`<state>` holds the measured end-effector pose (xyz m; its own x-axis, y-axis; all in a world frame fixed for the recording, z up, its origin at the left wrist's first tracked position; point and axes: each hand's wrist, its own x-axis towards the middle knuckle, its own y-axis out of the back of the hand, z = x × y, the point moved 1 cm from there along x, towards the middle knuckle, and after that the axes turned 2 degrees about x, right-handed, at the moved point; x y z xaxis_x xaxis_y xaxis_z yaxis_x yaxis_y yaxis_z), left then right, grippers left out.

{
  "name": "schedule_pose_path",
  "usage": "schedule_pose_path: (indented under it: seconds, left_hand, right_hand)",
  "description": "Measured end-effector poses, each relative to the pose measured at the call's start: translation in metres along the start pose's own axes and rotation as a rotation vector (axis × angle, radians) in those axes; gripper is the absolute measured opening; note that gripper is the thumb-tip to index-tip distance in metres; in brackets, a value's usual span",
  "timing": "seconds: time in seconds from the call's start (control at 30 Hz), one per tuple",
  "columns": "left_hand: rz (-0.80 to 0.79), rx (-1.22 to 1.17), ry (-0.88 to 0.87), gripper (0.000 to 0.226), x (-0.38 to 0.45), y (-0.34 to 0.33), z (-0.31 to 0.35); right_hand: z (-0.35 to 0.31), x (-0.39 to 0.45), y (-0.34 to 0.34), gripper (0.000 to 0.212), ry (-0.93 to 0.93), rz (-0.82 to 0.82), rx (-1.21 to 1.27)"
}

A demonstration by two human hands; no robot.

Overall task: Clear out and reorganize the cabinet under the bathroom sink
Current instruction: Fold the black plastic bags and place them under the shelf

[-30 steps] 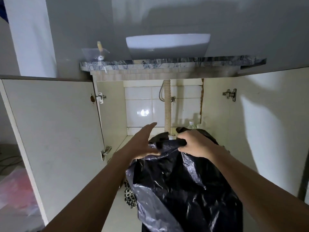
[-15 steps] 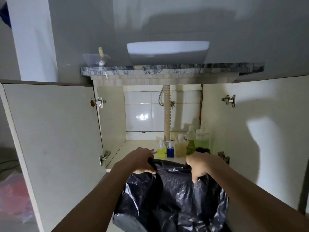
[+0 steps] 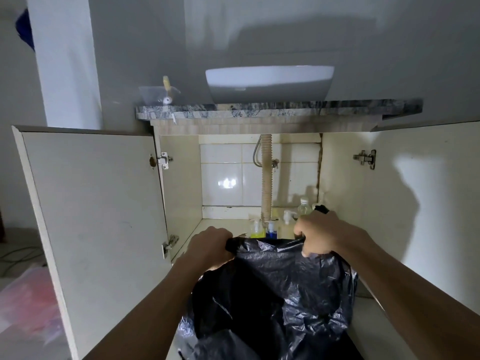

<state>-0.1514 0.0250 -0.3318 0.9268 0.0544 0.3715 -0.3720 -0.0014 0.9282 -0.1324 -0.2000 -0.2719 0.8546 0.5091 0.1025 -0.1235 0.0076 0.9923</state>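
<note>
Cabinet (image 3: 259, 178) under the sink w/ both doors swung wide, tiled back wall, ribbed beige drain hose (image 3: 266, 178) down the middle. Right in front of the opening I've got the big black crinkly plastic bin bag (image 3: 272, 294). Left hand (image 3: 210, 245) is a fist round the bunched rim on the left; right hand (image 3: 319, 235) is curled tight on the rim on the right, so the mouth's stretched between them. Thin film, soft, no stiffness. It sags and folds, prob light, but I can't tell what's inside. Could tear if yanked, so I'd say grip gathered plastic at the rim, not a single layer. Behind it, on the cabinet floor by the hose: small pump bottles (image 3: 262, 228), yellow and blue liquid, plus a clear bottle (image 3: 304, 207) further back. Hard plastic, maybe slick; I'd take 'em round the body, not the pump.
</note>
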Motion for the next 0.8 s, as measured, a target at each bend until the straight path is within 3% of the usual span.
schedule_pose_path:
  seconds: [0.17,0.3,0.4,0.5,0.67,0.8]
  left_hand:
    - [0.066,-0.02,0.049,0.019,0.001,0.002,-0.007]
    - [0.067,-0.1,0.071,0.02,0.003,0.007,-0.006]
    - [0.045,-0.099,0.071,0.021,0.0,0.007,-0.005]
    - [0.022,-0.096,0.075,0.021,-0.002,0.005,-0.009]
    - [-0.055,-0.054,0.068,0.023,-0.003,0.007,-0.01]
    - [-0.259,-0.012,0.036,0.028,-0.003,0.005,-0.001]
  right_hand:
    - [-0.036,-0.03,0.038,0.033,0.274,0.224,0.202]
    - [-0.054,-0.032,0.044,0.031,0.381,0.311,0.126]
    - [-0.039,-0.018,0.024,0.038,0.253,0.106,0.202]
    - [-0.016,-0.005,-0.005,0.041,0.086,-0.135,0.111]
    - [0.018,0.007,-0.035,0.031,-0.08,-0.185,0.086]
    - [0.04,0.01,-0.043,0.043,-0.179,-0.196,0.079]
